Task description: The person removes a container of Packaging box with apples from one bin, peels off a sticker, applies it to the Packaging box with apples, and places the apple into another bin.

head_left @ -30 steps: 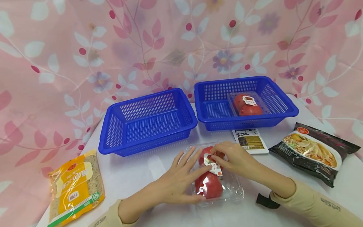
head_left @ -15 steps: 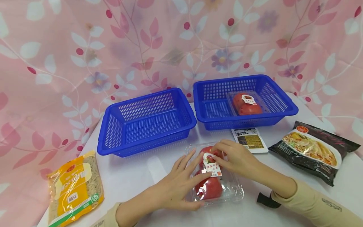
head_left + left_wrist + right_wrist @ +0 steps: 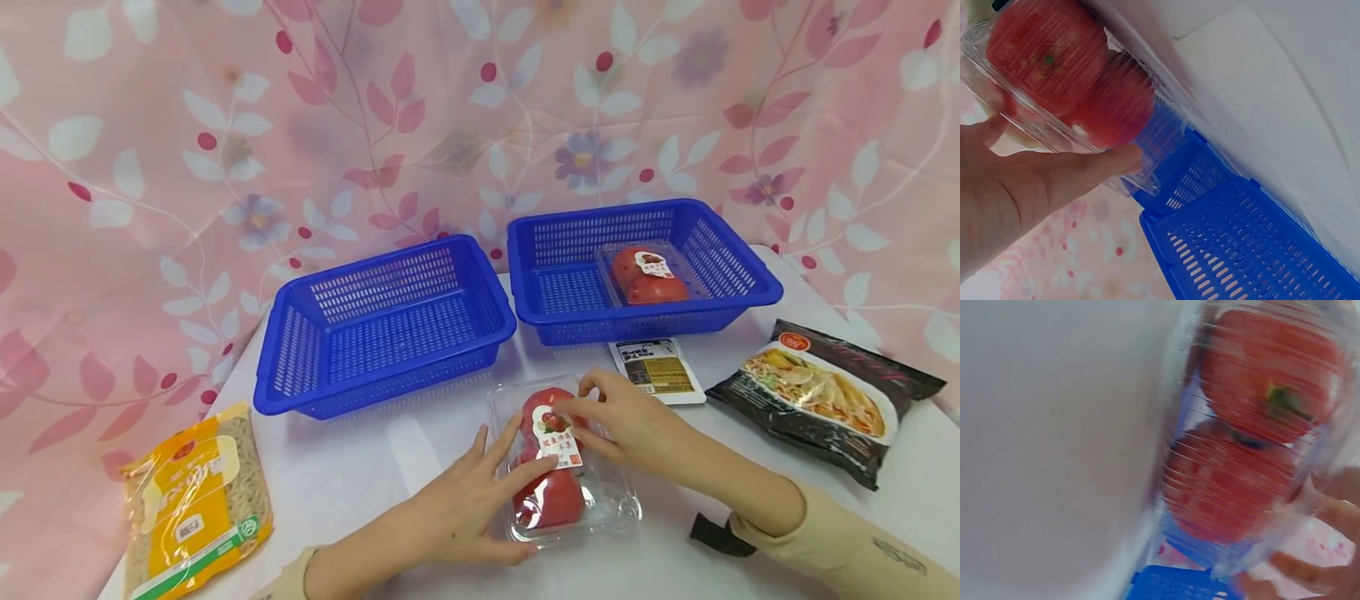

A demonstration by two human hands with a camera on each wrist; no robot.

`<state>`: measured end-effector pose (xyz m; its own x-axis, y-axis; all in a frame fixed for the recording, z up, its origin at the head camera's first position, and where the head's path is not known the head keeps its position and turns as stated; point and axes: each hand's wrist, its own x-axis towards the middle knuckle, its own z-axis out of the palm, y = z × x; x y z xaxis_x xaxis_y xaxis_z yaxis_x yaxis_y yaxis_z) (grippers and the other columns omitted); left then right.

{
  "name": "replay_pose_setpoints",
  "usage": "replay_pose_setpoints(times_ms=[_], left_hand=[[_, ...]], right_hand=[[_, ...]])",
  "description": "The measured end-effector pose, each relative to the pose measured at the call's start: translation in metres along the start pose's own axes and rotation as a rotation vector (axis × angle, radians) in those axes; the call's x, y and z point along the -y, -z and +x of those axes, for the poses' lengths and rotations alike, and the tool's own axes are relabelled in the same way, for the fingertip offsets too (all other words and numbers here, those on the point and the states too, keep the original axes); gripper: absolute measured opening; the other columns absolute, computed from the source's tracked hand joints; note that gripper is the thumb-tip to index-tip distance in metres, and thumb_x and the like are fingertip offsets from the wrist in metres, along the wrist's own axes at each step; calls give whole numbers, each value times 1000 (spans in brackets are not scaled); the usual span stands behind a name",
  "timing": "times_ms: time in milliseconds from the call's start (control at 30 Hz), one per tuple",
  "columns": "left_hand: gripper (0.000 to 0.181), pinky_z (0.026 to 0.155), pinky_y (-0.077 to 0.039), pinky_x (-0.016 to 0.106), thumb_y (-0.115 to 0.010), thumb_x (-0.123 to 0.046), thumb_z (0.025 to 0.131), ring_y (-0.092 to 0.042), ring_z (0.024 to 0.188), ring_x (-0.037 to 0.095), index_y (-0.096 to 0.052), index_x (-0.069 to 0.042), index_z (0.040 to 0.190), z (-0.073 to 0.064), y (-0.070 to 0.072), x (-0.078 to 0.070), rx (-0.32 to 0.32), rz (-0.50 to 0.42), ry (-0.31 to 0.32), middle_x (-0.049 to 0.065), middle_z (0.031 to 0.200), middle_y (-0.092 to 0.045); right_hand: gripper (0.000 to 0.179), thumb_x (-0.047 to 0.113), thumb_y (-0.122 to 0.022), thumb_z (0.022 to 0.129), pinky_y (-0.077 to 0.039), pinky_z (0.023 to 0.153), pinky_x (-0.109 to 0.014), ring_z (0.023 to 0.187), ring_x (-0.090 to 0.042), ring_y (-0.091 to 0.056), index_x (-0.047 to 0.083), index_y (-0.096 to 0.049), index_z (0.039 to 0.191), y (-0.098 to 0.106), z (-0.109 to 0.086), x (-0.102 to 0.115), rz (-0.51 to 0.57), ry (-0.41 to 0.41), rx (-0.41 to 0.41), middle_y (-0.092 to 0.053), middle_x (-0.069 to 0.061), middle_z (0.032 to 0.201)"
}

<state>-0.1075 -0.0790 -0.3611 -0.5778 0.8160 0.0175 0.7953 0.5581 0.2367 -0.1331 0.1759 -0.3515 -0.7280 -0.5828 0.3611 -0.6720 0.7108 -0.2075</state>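
Note:
A clear plastic clamshell box [image 3: 617,500] with red tomatoes [image 3: 564,498] inside lies on the table in front of me. On its lid is a white printed label [image 3: 561,448], lying flat. My left hand [image 3: 465,504] spreads over the box's left side, index fingertip on the label's lower part and thumb by the front edge. From the right, my right hand [image 3: 637,425] reaches across the lid, its fingertips touching the label's upper part. Both wrist views look through the ridged side of the box at tomatoes [image 3: 1047,56] with green stems.
Two blue plastic baskets [image 3: 386,392] stand at the back; the right-hand basket [image 3: 645,323] holds a similar tomato box [image 3: 651,287]. A small flat packet [image 3: 660,372] lies before it. A black noodle bag [image 3: 821,396] is at right, a yellow bag [image 3: 198,500] at left.
The label, partly lifted and bent a second ago, now lies flat on the lid. My right fingers have moved slightly along it and spread. My left hand stays nearly in place.

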Motion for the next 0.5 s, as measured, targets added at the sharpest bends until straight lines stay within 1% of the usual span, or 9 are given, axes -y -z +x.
replay_pose_setpoints(times_ms=[67,133,200,267,333,400,500], left_hand=[[85,83,-46,51,-59,-61,77,-34,116,56,-15,-37,146,0,-1,-1,15,-26,16,14,152,7],[87,81,-49,46,-63,-58,75,-35,120,50,-16,-35,145,0,-2,-2,17,-53,19,14,152,9],[90,83,-49,43,-66,-55,74,-33,125,44,-16,-33,146,1,-4,-3,8,-67,8,14,151,10],[91,86,-48,40,-67,-54,74,-30,129,39,-17,-31,146,2,-5,-3,-7,-66,-8,15,151,11],[91,88,-46,38,-68,-54,73,-29,130,37,-17,-30,146,3,-6,-3,-22,-63,-23,17,151,10],[91,88,-46,39,-69,-52,74,-29,129,40,-18,-30,146,3,-7,-4,-31,-68,-31,18,151,9],[90,88,-46,41,-72,-48,72,-27,128,45,-21,-29,144,5,-6,-4,-39,-96,-41,18,151,8]], right_hand=[[36,28,-65,84,-53,69,-35,83,-20,-57,23,-61,119,3,-4,3,-4,-23,70,-53,-10,106],[41,32,-60,88,-53,71,-42,87,-26,-60,24,-54,128,5,-8,7,7,-62,139,-50,-15,117],[43,33,-56,90,-52,70,-46,87,-32,-62,24,-50,132,6,-12,11,21,-89,179,-45,-19,125],[44,35,-53,92,-52,69,-48,88,-35,-62,26,-47,134,6,-14,14,52,-119,212,-40,-21,131],[45,37,-51,93,-52,69,-49,90,-37,-61,27,-45,136,6,-16,17,72,-148,236,-36,-20,135],[47,38,-50,93,-51,70,-50,95,-38,-59,28,-41,138,5,-17,19,94,-167,252,-33,-20,138],[50,35,-51,93,-50,75,-51,103,-39,-56,26,-39,140,3,-18,22,111,-170,239,-32,-19,138]])
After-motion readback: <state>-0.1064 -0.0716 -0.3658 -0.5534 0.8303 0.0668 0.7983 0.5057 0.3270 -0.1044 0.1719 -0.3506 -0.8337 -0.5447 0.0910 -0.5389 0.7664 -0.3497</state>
